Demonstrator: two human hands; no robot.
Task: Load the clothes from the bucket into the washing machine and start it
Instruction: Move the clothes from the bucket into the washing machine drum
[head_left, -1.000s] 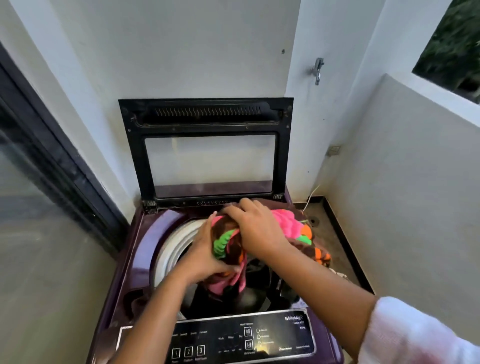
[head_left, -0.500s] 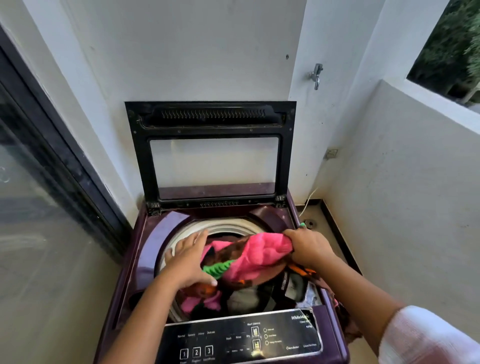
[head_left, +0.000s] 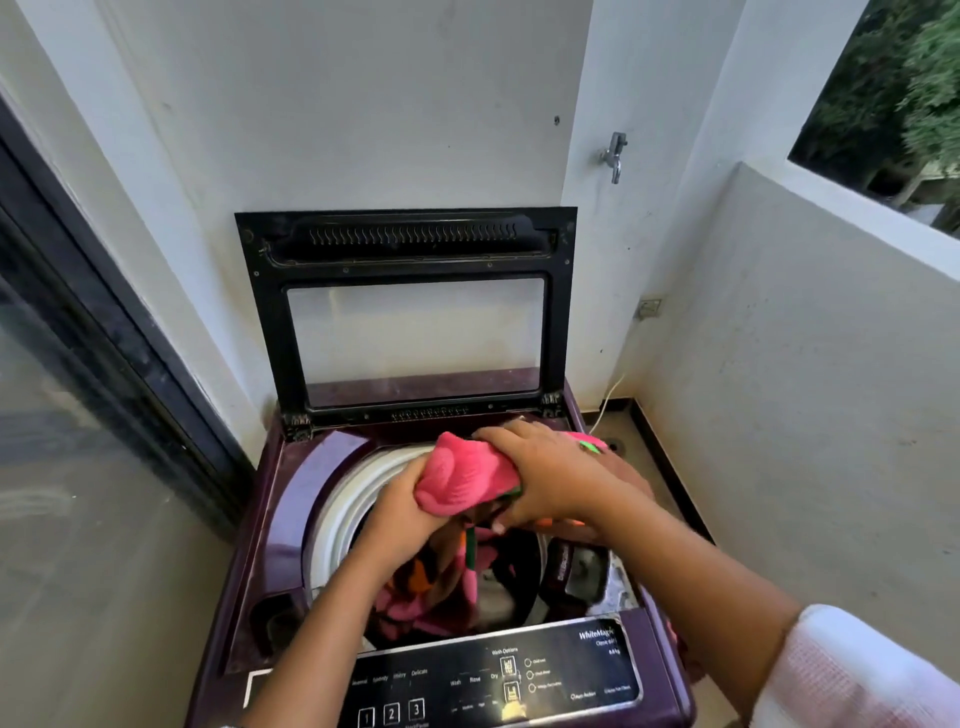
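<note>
A maroon top-load washing machine (head_left: 291, 499) stands in front of me with its black glass lid (head_left: 410, 312) raised against the wall. Over the white drum rim (head_left: 353, 499), both hands grip a multicoloured cloth (head_left: 462, 480) that is pink, brown, orange and green. My left hand (head_left: 402, 512) holds its left side. My right hand (head_left: 545, 475) clutches the top right. The lower part of the cloth hangs down inside the drum. The bucket is out of view.
The black control panel (head_left: 493, 675) lies along the machine's front edge. A metal tap (head_left: 614, 156) sticks out of the wall at the upper right. A glass sliding door (head_left: 78, 415) runs along the left, a low white wall (head_left: 805, 364) along the right.
My right hand has swung back from the drum's right edge to the middle, bunching the pink cloth against my left hand. More cloth now hangs inside the drum.
</note>
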